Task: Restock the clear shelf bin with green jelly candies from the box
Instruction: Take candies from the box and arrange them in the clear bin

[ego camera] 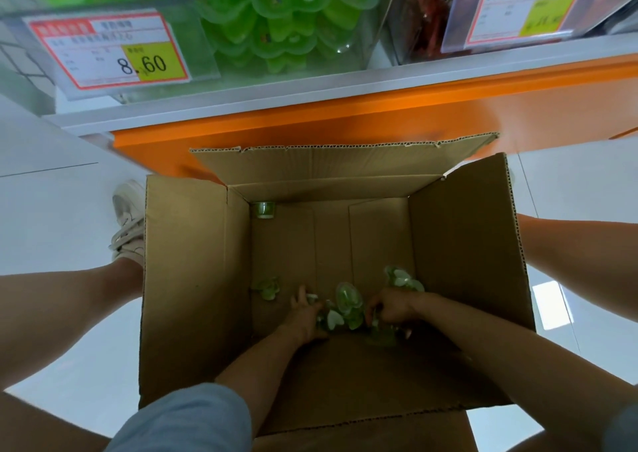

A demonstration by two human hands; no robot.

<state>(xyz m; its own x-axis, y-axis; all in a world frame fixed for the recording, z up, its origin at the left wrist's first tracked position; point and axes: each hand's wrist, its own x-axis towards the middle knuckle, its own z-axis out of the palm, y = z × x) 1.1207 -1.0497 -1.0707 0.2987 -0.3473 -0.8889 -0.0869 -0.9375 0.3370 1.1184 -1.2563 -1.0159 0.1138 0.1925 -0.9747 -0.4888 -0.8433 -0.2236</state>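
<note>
Few green jelly candies [345, 308] are lying on the box [193, 279] floor, both hands gathering. Right hand [390, 308] is curling round some; grip of left hand [305, 317] unclear. Next: lifting them into the shelf bin [345, 58].

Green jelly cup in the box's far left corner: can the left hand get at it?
Probably yes: the left hand is inside the open brown cardboard box, with only bare floor between it and the small green jelly cup.
</note>
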